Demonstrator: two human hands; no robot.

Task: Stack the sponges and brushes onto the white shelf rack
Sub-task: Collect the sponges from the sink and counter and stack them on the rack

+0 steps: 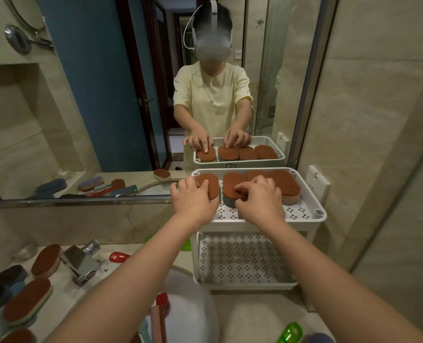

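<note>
On the top tier of the white shelf rack point(314, 214), four brown-topped sponges sit side by side in a row. The left hand point(193, 201) is laid over the leftmost sponge point(211, 184), fingers pretty much straight and just pressing on its brown top, not wrapped around it. The right hand point(259, 199) is on the second sponge point(230, 186), fingers curled, thumb and fingertips pinched down on the near end of it, so that one looks gripped. The other two sponges point(287, 184) are further right on the same tier, touching each other, no hand on them. The rack's lower tier point(245, 258) is straight underneath. Left of the rack, on the counter, there's a chrome faucet point(80, 264) and a small red item point(119, 256), and further left of that a bunch of loose sponges point(27, 302) lying around. Behind the rack the mirror point(106, 95) shows the same row and both hands.
</note>
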